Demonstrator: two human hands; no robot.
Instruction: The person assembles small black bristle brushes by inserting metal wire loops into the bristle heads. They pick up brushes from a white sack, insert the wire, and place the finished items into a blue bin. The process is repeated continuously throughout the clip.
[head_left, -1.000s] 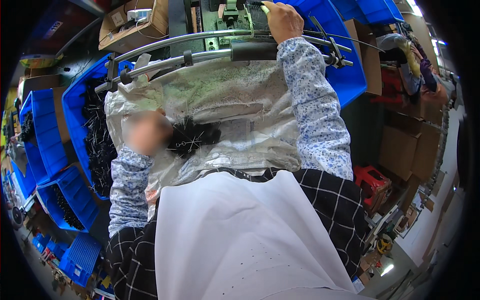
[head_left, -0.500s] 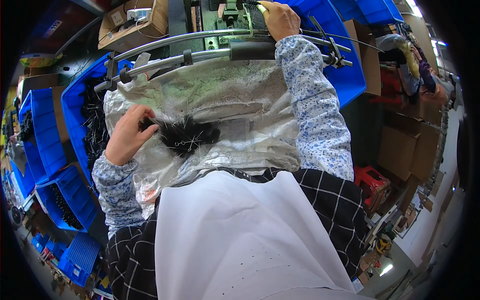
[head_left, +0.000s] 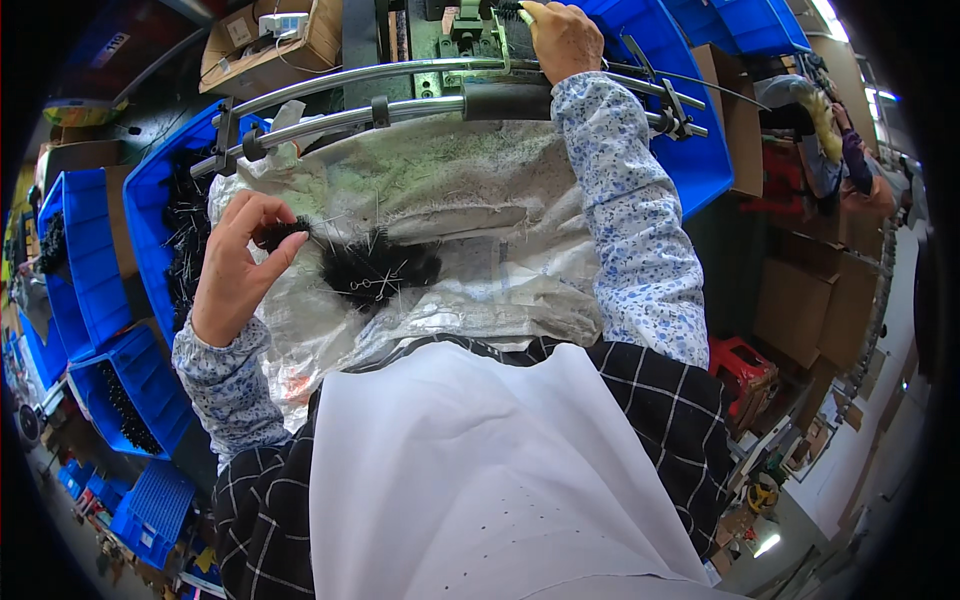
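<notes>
The pale sheet (head_left: 550, 270) is wrinkly and has a big pile of black brushes (head_left: 378, 272) with thin wires on its middle. The left hand (head_left: 245, 260) is up by the sheet's left edge. Its thumb and fingers are pinched on a fuzzy black brush (head_left: 284, 233). The right hand (head_left: 566, 42) is past the sheet's far edge, with its fingers curled near a black bristly thing (head_left: 508, 8). I can't tell if it holds anything. Two shiny bars (head_left: 340, 121) run along the sheet's far edge. A blue bin (head_left: 150, 190) sits just off its left edge. The right sleeve (head_left: 635, 220) lies along its right edge. On the sheet, there is wide room to move between the pile and that sleeve.
</notes>
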